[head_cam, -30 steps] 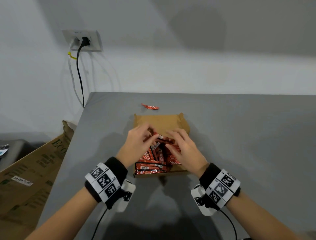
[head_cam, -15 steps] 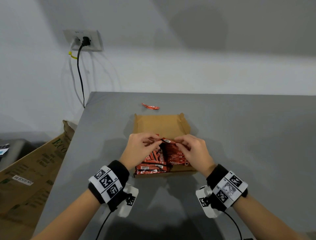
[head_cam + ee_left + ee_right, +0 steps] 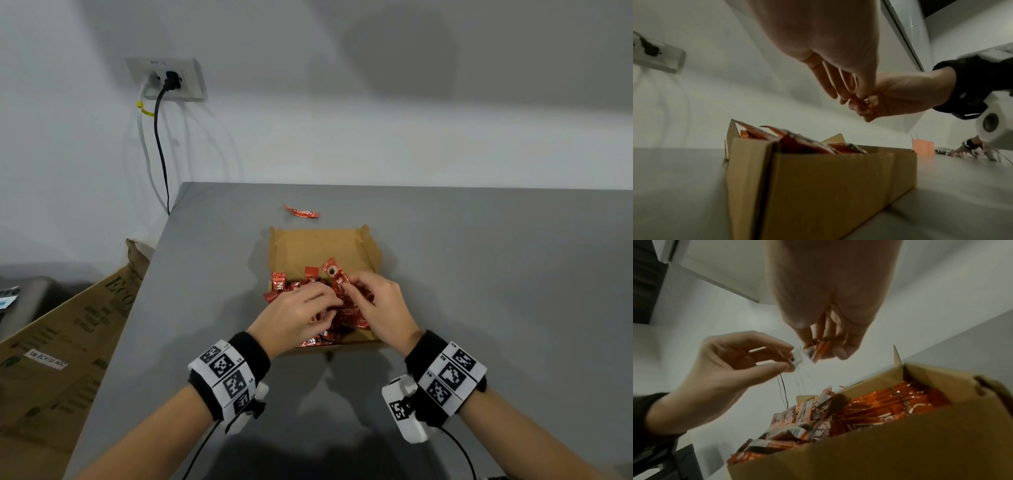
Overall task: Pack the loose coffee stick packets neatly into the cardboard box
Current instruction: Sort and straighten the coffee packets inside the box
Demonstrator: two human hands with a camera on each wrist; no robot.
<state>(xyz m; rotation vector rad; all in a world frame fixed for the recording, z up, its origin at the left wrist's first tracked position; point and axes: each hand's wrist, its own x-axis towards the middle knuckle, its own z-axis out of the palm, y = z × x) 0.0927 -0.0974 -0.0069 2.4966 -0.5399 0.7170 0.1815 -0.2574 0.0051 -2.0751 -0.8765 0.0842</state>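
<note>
An open brown cardboard box [image 3: 318,250] sits mid-table, its near half filled with red coffee stick packets [image 3: 349,318]; several ends stick up at the left. My right hand [image 3: 349,291] hovers over the box and pinches one red packet [image 3: 819,350] at its fingertips. My left hand [image 3: 330,301] is just beside it, fingers loosely curled and close to that packet, holding nothing in the right wrist view [image 3: 789,360]. One loose packet [image 3: 301,211] lies on the table behind the box. The left wrist view shows the box's outer wall [image 3: 838,186] from low down.
The grey table [image 3: 479,274] ends at a left edge, with a large printed carton [image 3: 68,325] on the floor beside it. A wall socket with a black cable [image 3: 168,78] is at the back left. An orange cup [image 3: 923,147] stands far to the right.
Half a second ago both hands pinched one packet over the box. Now only the right hand holds it, and the left hand has shifted right, over the packed sticks.
</note>
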